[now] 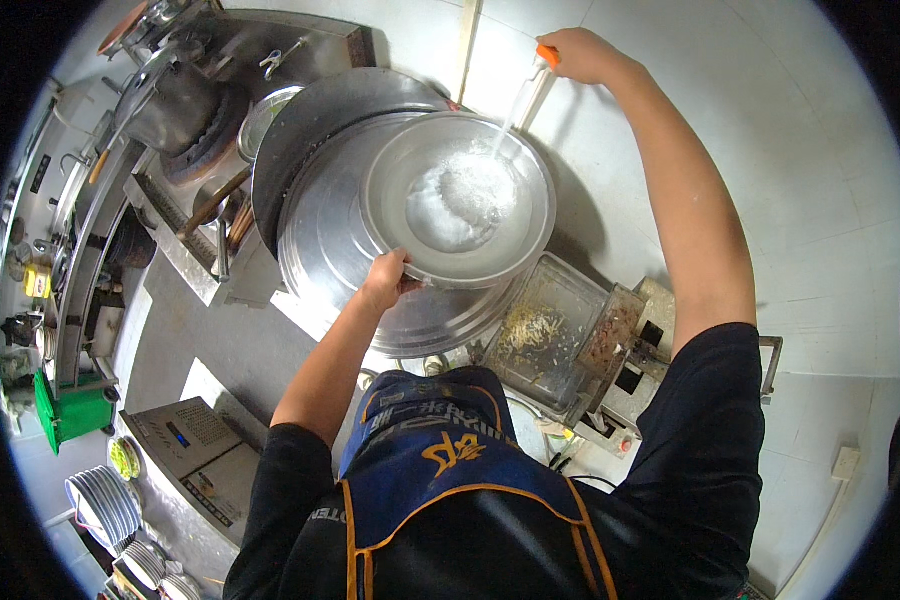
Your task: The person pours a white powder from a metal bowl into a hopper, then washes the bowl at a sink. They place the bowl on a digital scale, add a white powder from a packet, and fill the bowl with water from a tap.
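Note:
My left hand [387,281] grips the near left rim of a wide, shallow metal basin [382,195], thumb above the edge and fingers curled below. Water [519,108] runs into the basin, and its surface is foaming and bubbling. My right hand [585,57] is raised at the far right, its fingers closed round the orange handle [548,55] of a tap by the wall. Beneath the basin is a large round metal lid [320,250], partly ringed by a dark curved metal guard [295,140]. I cannot tell whether the basin rests fully on the lid.
Right of the lid stands a machine [625,350] beside a tray [592,285] holding pale yellow shreds. A big pot [175,105] sits on a burner at the far left. Shelving, a green bin [70,408] and stacked plates [105,505] line the left. A white wall [810,170] bounds the right.

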Motion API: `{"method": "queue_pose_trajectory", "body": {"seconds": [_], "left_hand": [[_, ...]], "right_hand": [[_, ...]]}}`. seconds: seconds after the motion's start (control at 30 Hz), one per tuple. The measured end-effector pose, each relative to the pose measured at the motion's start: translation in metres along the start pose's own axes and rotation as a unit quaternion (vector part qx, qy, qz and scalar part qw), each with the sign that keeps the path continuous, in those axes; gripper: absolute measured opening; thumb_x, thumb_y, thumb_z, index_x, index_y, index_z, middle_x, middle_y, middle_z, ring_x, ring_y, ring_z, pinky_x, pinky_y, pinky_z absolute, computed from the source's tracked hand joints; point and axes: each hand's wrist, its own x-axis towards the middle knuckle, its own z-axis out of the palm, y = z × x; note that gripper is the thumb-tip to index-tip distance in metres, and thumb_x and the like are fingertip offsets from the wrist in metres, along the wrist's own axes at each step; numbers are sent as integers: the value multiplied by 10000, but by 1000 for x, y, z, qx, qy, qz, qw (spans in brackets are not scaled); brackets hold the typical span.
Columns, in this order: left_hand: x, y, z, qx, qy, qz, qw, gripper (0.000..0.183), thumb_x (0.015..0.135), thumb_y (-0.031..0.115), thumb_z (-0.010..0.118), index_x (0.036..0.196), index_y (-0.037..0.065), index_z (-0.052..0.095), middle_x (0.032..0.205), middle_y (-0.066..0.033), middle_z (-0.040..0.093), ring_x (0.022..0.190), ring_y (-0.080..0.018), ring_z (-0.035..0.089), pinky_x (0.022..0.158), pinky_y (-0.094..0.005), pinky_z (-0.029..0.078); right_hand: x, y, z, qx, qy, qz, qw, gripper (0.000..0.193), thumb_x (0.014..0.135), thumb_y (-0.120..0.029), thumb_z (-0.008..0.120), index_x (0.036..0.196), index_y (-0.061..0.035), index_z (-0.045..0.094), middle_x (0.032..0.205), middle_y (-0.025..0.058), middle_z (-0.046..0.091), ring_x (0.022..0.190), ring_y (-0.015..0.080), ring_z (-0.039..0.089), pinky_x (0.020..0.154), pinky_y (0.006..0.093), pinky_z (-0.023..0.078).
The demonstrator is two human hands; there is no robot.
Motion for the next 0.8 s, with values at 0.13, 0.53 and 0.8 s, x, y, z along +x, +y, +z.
{"method": "queue_pose_trajectory", "body": {"seconds": [0.13, 0.53, 0.8], "left_hand": [[0, -1, 1, -3, 0, 1, 1000, 243, 847, 180, 477, 969, -27, 514, 882, -144, 574, 690, -263, 610, 571, -362, 572], [7, -5, -4, -7, 1, 1, 1000, 266, 852, 200, 477, 978, -30, 518, 878, -148, 579, 683, -262, 617, 571, -367, 585], [5, -3, -3, 1, 5, -2, 1000, 280, 847, 195, 481, 985, -46, 517, 889, -153, 580, 692, -265, 617, 588, -362, 577]], "right_hand": [[-2, -2, -4, 15, -15, 7, 1000, 493, 798, -52, 599, 1284, -111, 542, 1121, 119, 630, 980, 255, 607, 875, 361, 476], [-4, -5, -7, 22, -13, 9, 1000, 482, 802, -55, 600, 1279, -96, 547, 1136, 119, 631, 982, 253, 612, 891, 356, 473], [-3, -3, -5, 29, -12, 17, 999, 499, 807, -64, 607, 1299, -100, 528, 1200, 116, 601, 1048, 253, 591, 932, 359, 459]]}}
